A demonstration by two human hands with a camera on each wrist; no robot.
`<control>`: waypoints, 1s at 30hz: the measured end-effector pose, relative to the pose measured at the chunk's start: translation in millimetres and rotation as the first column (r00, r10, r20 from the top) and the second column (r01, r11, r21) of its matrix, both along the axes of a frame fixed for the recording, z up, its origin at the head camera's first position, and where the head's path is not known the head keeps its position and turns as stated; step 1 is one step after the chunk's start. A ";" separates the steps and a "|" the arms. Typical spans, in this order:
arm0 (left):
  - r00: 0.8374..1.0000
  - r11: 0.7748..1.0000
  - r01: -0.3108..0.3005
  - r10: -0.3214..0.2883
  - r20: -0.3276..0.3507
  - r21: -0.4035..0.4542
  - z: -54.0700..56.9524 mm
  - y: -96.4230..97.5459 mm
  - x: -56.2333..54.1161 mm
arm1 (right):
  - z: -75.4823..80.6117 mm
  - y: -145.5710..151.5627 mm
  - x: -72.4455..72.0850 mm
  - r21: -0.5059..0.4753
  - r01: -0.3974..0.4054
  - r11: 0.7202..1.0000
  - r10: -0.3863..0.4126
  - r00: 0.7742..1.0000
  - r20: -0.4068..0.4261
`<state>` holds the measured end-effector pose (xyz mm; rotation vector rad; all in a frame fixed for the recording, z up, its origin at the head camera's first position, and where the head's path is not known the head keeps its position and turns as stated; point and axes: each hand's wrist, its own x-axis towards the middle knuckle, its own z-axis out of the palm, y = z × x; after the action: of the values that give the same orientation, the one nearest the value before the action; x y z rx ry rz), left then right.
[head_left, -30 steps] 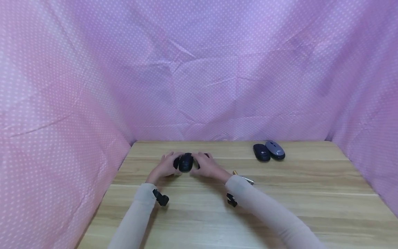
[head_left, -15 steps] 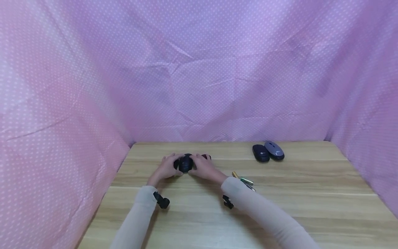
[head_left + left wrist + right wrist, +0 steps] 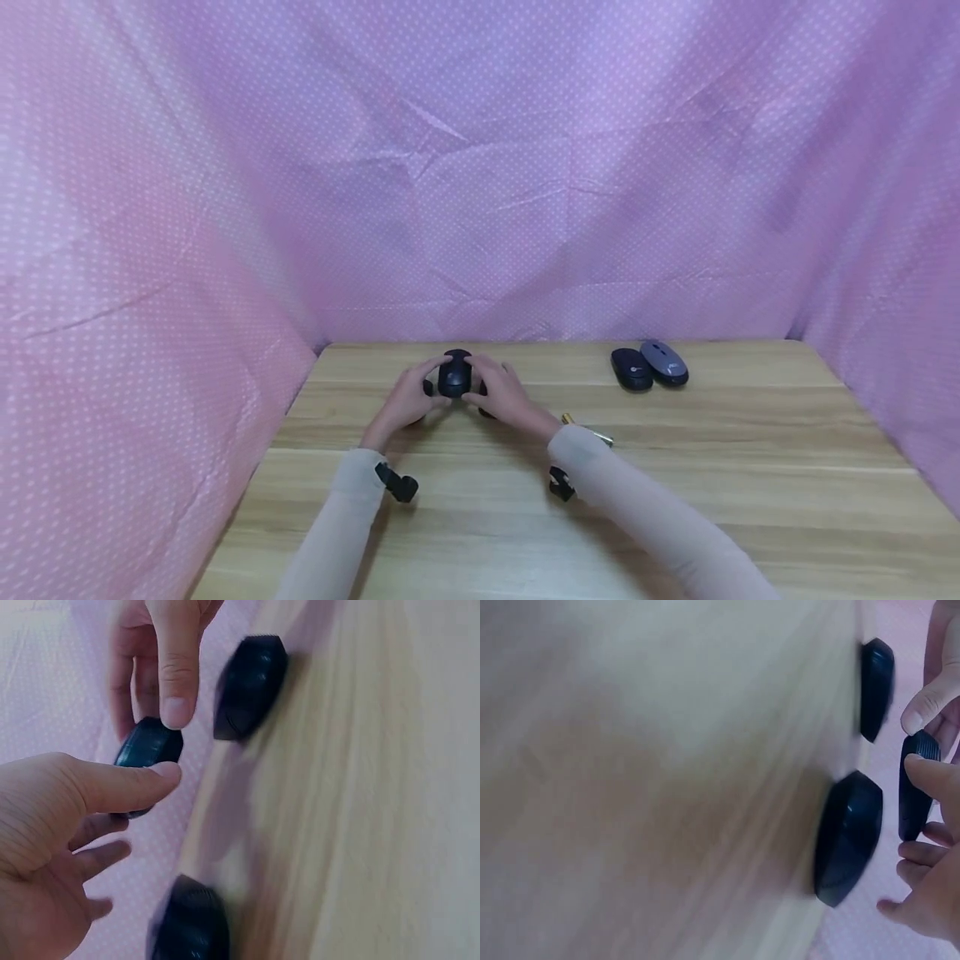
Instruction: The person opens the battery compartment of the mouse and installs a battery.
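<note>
A black computer mouse (image 3: 454,375) is held up off the table between both hands. My left hand (image 3: 411,397) pinches its left side with thumb and fingers, and my right hand (image 3: 504,395) pinches its right side. In the left wrist view the held mouse (image 3: 150,744) hangs clear of the wood, both thumbs on its near edge. Two more dark mice stay on the table below: one mouse (image 3: 191,922) by my left hand, the other mouse (image 3: 849,840) by my right hand. In the head view the hands mostly cover these two.
Farther right lie a black mouse (image 3: 632,369) and a grey mouse (image 3: 664,362), side by side. A gold battery (image 3: 567,418) and a silver battery (image 3: 603,438) show past my right sleeve. Pink dotted cloth (image 3: 480,208) hangs behind the wooden table (image 3: 712,467).
Both hands have closed in on the middle mouse, gripped it and raised it from between the two others. The mouse now sits higher and slightly farther right in the head view.
</note>
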<state>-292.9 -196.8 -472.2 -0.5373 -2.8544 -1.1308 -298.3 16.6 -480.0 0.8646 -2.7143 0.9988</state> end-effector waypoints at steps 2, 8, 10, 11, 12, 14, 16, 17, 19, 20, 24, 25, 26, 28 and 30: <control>1.000 0.998 0.010 -0.009 -0.016 0.059 2.3 3.8 -0.3 | 2.9 5.4 -0.8 -0.040 -0.014 0.999 0.013 0.999 -0.029; 0.997 0.967 0.068 -0.057 -0.052 0.246 9.8 17.4 -0.7 | 13.8 24.0 -3.1 -0.169 -0.038 0.985 0.039 0.999 0.002; 0.994 0.956 0.096 -0.078 -0.077 0.278 13.4 23.7 -0.5 | 18.9 31.1 -2.9 -0.237 -0.069 0.969 0.071 0.997 0.003; 0.993 0.953 0.105 -0.084 -0.087 0.284 15.7 27.1 -0.1 | 21.7 34.7 -2.4 -0.269 -0.086 0.959 0.088 0.996 -0.006; 0.991 0.950 0.114 -0.090 -0.095 0.290 18.1 30.7 0.5 | 24.4 38.2 -1.8 -0.300 -0.100 0.949 0.102 0.995 -0.009; 0.989 0.945 0.129 -0.102 -0.103 0.300 22.5 38.2 1.5 | 29.5 45.0 0.1 -0.350 -0.117 0.930 0.120 0.993 -0.015; 0.988 0.943 0.140 -0.114 -0.101 0.302 26.2 46.3 3.3 | 34.5 51.6 2.6 -0.387 -0.118 0.914 0.119 0.993 -0.022; 0.988 0.943 0.144 -0.121 -0.094 0.300 27.4 50.4 4.2 | 36.6 54.8 3.6 -0.396 -0.112 0.911 0.112 0.993 -0.023; 0.989 0.944 0.144 -0.126 -0.078 0.295 28.9 58.7 5.6 | 40.6 61.0 5.5 -0.409 -0.089 0.908 0.088 0.996 -0.020; 0.989 0.944 0.144 -0.130 -0.068 0.298 29.5 63.1 6.2 | 42.7 63.8 6.2 -0.415 -0.077 0.907 0.076 0.997 -0.019; 0.993 0.940 0.117 -0.109 -0.045 0.322 31.4 80.9 7.2 | 50.2 74.8 8.2 -0.391 -0.005 0.920 -0.002 1.000 -0.018; 0.994 0.939 0.112 -0.102 -0.049 0.326 31.8 85.3 6.9 | 52.1 77.1 8.7 -0.379 0.010 0.925 -0.019 1.000 -0.022; 0.994 0.938 0.110 -0.096 -0.058 0.329 32.3 89.7 6.7 | 53.7 79.4 9.1 -0.363 0.022 0.932 -0.034 0.999 -0.026; 0.993 0.936 0.109 -0.088 -0.076 0.336 33.6 97.9 6.7 | 56.5 83.4 10.2 -0.331 0.043 0.943 -0.057 0.998 -0.032; 0.992 0.930 0.116 -0.093 -0.083 0.349 35.0 105.2 6.8 | 58.4 86.9 11.6 -0.324 0.062 0.944 -0.069 0.998 -0.011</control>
<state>-286.2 -91.6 -437.2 -0.6917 -2.5052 -1.5670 -286.7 103.5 -421.6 0.7144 -2.4418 1.3597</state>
